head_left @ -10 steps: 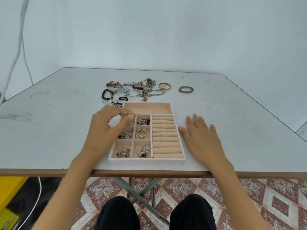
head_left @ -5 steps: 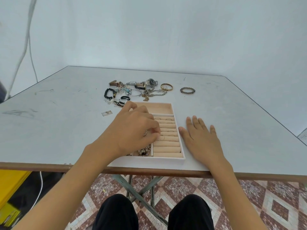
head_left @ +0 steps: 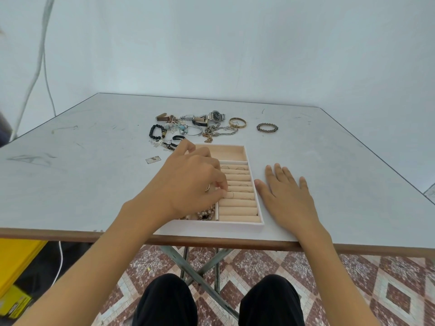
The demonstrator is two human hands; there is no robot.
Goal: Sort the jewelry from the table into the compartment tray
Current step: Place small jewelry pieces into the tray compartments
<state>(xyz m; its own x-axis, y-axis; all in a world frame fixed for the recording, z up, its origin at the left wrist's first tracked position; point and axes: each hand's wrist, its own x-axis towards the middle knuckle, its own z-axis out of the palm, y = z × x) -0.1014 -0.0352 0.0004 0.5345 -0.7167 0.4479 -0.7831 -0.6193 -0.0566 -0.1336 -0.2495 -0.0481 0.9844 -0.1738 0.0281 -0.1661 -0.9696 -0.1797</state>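
Beige compartment tray sits at the near edge of a grey table. The left hand hangs over the tray's left side and hides most of the small compartments. Its fingers are curled and bunched, and thumb and forefinger appear to pinch a thin ring at a slot between the padded rolls on the tray's right side.

A second ago this hand was pinching over the small left compartments. It has since crossed to the rolls, so the ring is probably being seated now.

The right hand has not moved. It lies flat on the table just beside the tray's right wall, fingers straight and slightly spread.

Beyond the tray, unsorted pieces wait: a black bead bracelet, a watch, a gold bangle and a beaded bracelet. Much sorting remains.
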